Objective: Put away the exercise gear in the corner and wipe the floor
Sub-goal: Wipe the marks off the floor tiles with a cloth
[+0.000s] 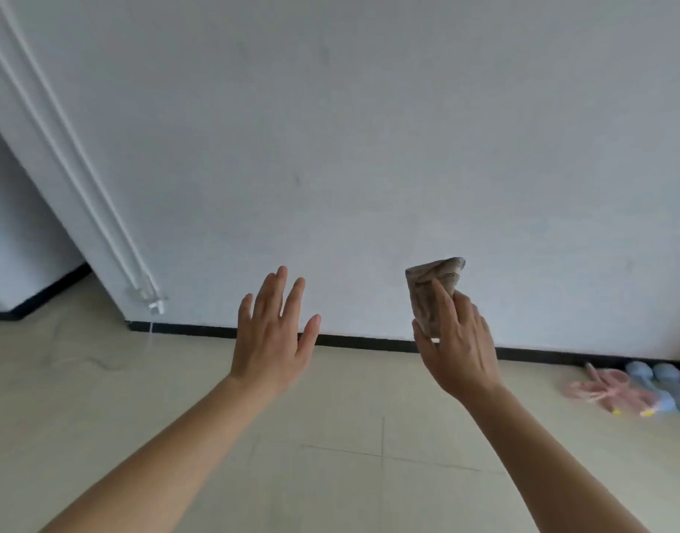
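Two bare forearms rise from the bottom edge over the pale tiled floor (330, 475). At centre, the left hand (273, 336) is held flat with fingers spread, holding nothing. Right of centre, the right hand (459, 348) pinches a folded grey cloth (426, 290) between thumb and fingers, held upright. Farther back, at the right edge, blue dumbbells (665, 386) and a pink jump rope (607, 388) lie against the black baseboard (369, 342) under the white wall (369, 148).
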